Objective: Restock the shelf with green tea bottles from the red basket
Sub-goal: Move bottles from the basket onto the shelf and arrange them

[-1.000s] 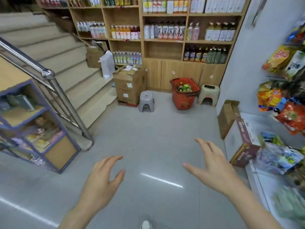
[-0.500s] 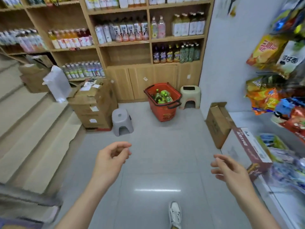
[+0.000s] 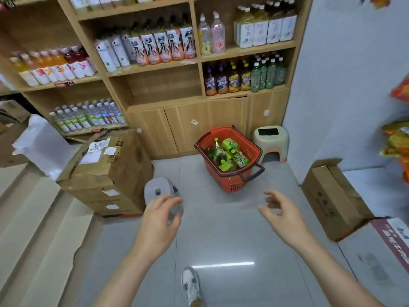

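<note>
Both hands [image 3: 221, 216] nearer red basket [image 3: 232, 180]

The basket [image 3: 232, 180] at twelve o'clock is red with a black handle, and the bottles [image 3: 230, 152] in it are bright green. At one o'clock stands a pale cream stool [image 3: 271, 141] with a black patch; at eleven o'clock a grey stool [image 3: 158, 189]. Floor [image 3: 221, 240] tiles are light grey, shelves [image 3: 163, 85] light wood.

The floor [image 3: 221, 229] is smooth grey tile, glossy enough to mirror a lamp. The shelf [image 3: 155, 85] looks like matt pale wood. The red basket [image 3: 230, 182] is perforated plastic; the green tea bottles [image 3: 230, 151] shiny plastic. The boxes [image 3: 115, 173] are dull brown cardboard.
</note>
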{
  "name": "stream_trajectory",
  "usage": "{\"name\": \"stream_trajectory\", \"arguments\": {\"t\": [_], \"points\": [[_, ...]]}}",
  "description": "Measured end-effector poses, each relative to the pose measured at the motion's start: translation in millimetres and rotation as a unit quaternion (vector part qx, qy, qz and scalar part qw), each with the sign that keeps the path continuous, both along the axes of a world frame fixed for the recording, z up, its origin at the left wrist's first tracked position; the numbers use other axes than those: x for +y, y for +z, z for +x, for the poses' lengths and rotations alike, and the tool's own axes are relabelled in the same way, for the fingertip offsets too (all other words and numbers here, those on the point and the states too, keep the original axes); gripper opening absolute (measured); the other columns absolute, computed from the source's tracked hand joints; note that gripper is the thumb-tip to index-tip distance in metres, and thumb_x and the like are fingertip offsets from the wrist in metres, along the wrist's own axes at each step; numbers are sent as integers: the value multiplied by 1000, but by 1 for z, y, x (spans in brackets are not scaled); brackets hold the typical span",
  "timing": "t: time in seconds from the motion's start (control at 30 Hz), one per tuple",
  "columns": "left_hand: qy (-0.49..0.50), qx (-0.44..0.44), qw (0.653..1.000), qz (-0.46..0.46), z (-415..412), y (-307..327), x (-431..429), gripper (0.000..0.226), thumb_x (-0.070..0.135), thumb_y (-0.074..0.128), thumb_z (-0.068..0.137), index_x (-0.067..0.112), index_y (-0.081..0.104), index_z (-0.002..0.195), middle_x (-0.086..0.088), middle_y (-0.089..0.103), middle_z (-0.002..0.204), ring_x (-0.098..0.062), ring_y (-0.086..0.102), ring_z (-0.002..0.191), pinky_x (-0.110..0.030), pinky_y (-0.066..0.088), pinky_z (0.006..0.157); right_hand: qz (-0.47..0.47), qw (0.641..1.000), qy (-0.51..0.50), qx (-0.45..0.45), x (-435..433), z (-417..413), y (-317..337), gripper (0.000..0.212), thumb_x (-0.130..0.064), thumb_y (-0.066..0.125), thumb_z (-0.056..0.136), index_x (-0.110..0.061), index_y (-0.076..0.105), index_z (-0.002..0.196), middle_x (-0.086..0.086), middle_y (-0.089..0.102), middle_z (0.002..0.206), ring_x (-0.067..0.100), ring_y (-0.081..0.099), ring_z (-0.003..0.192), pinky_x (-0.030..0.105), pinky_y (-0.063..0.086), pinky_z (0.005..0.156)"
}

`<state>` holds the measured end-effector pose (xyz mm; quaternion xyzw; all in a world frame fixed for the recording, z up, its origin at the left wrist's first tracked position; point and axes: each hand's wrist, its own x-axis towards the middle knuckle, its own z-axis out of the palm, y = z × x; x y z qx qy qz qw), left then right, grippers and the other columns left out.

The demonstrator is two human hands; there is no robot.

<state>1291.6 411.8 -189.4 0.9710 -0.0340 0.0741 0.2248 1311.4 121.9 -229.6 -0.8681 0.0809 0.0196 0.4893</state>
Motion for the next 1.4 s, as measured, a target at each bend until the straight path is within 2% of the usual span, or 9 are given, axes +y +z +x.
{"name": "stream_trajectory", "arguments": {"t": [0.13, 0.33, 0.5, 0.7, 0.87, 0.97, 1.07, 1.23, 1.4], "points": [[-25, 34, 999, 0, 136, -34, 62, 30, 10, 64, 83, 17, 67, 112, 0, 63, 117, -22, 55, 111, -28, 40, 92, -38, 999, -5, 26, 64, 114, -33, 41, -26, 67, 84, -16, 55, 122, 3, 60, 109, 16, 57, 98, 29, 45, 88], [-112, 77, 990, 23, 335, -47, 111, 26, 18, 51, 92, 21, 65, 113, 5, 64, 119, -13, 56, 111, -20, 38, 90, -84, 993, -29, 74, 128, 257, -50, 40, -23, 61, 88, -16, 55, 126, 4, 60, 123, 19, 56, 116, 27, 39, 93], [-215, 76, 973, 49, 499, -61, 92, 28, 17, 50, 92, 18, 62, 118, 0, 60, 121, -21, 50, 117, -32, 41, 96, -116, 987, -79, 82, 139, 360, -74, 49, -27, 62, 86, -18, 49, 133, 3, 56, 131, 22, 51, 120, 29, 38, 98], [-346, 58, 931, 97, 658, -109, 29, 30, 19, 47, 89, 19, 64, 114, 1, 62, 109, -21, 54, 104, -37, 50, 85, -66, 977, -173, 103, 126, 489, -135, 66, -27, 72, 80, -16, 42, 138, 8, 52, 129, 26, 53, 116, 32, 42, 93], [-442, 152, 875, 125, 747, -173, -17, 31, 18, 49, 93, 21, 59, 123, 2, 63, 116, -18, 54, 108, -31, 44, 92, -3, 945, -268, 185, 112, 568, -189, 70, -30, 70, 81, -25, 33, 141, 8, 47, 132, 27, 57, 108, 37, 48, 89], [-451, 220, 859, 103, 789, -213, -39, 30, 20, 48, 94, 23, 59, 122, 1, 64, 113, -18, 55, 105, -32, 45, 88, 22, 923, -320, 215, 103, 602, -218, 67, -34, 68, 83, -24, 33, 140, 9, 49, 128, 25, 59, 99, 36, 50, 84], [-470, 262, 838, 90, 832, -265, -60, 29, 17, 50, 93, 23, 61, 119, 0, 63, 110, -15, 55, 102, -26, 44, 82, 29, 899, -376, 223, 101, 634, -260, 69, -37, 67, 83, -20, 34, 140, 10, 52, 129, 25, 57, 107, 37, 50, 86], [-508, 263, 816, 83, 879, -369, -85, 26, 22, 54, 93, 22, 61, 118, 4, 59, 117, -15, 49, 114, -26, 38, 94, -7, 879, -438, 191, 106, 674, -333, 75, -40, 69, 81, -20, 31, 143, 4, 48, 139, 19, 47, 125, 22, 35, 95], [-556, 220, 797, 88, 910, -516, -96, 47, 35, 58, 90, 25, 46, 134, 3, 49, 133, -17, 40, 125, -31, 36, 103, -58, 882, -441, 157, 118, 717, -462, 88, -46, 73, 74, -22, 26, 145, 1, 40, 145, 16, 36, 134, 31, 31, 111]]}}
